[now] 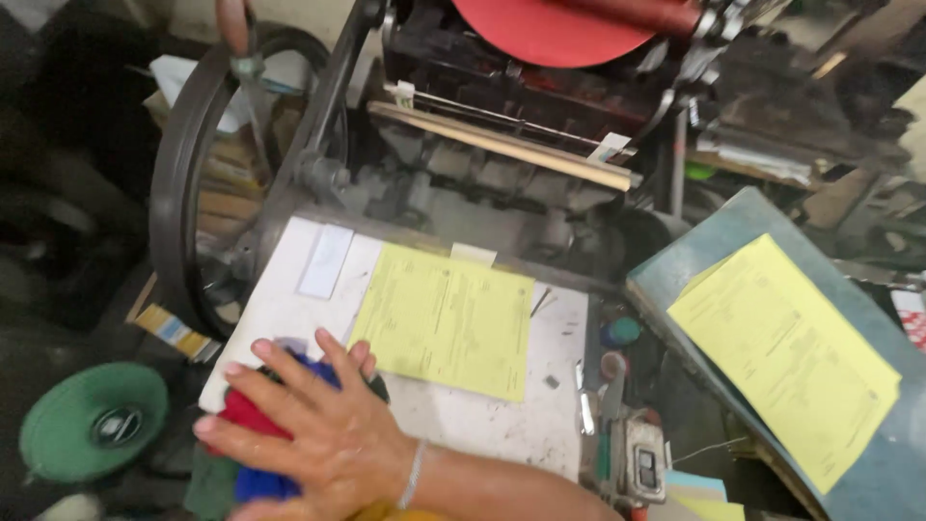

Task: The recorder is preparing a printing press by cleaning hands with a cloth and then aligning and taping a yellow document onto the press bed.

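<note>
My right hand (323, 434) lies palm down, fingers spread, on a bundle of red, blue and dark green cloth (253, 417). The cloth sits at the near left corner of a white board (482, 425) on the front of a printing press. A thin bracelet circles the wrist. Just right of my fingertips, a yellow printed sheet (446, 318) lies flat on the board. My left hand is out of view.
A large dark flywheel (183, 164) stands at the left and a red ink disc (550, 27) at the top. At the right, a blue-green slanted table (714, 236) carries more yellow sheets (786, 352). A green round tin (92, 420) is low left, a small counter device (641, 463) beside the board.
</note>
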